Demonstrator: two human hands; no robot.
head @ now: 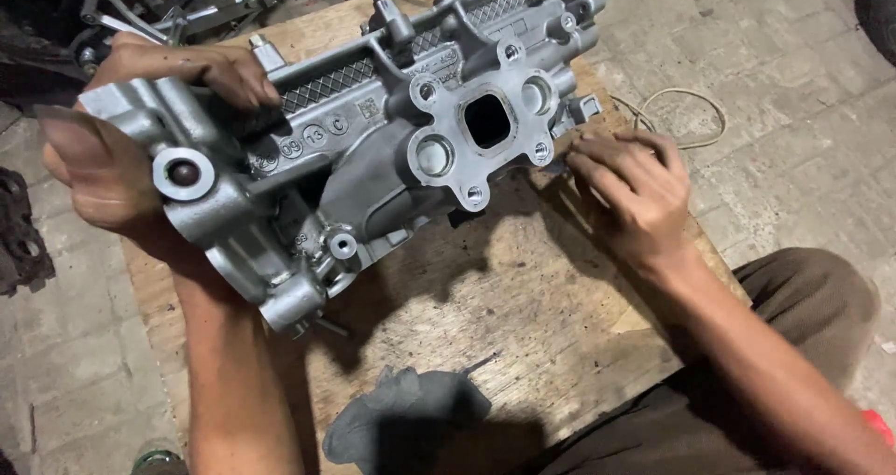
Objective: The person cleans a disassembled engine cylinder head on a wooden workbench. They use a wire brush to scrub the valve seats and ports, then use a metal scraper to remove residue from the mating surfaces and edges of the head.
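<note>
Gripping the near end of a big grey cast-metal engine part (373,130), the left hand (112,148) has its fingers curled over the top edge and its thumb down the side, holding the casting tilted up off the wooden bench (523,307). The right hand (625,190) sits at the far lower edge of the casting, its fingertips pressed together on some small piece there; what they pinch is too small to make out.

The casting looks heavy and rests only partly on the bench, so most of the balance seems to hang on the left hand. If that grip slackens, the part could roll back flat and catch the right fingers, which lie just under its edge. A hard drop could also dent the flat flange with the square opening (487,120) or bend the thin pin sticking out of the bottom corner (327,326).

A crumpled grey rag (401,419) lies on the bench near the person's lap, apart from the casting. A loop of pale cord (686,111) lies on the paved floor (793,83) beyond the right hand. Dark metal parts (168,13) crowd the far left corner just behind the left hand, leaving little room to swing the casting that way.
</note>
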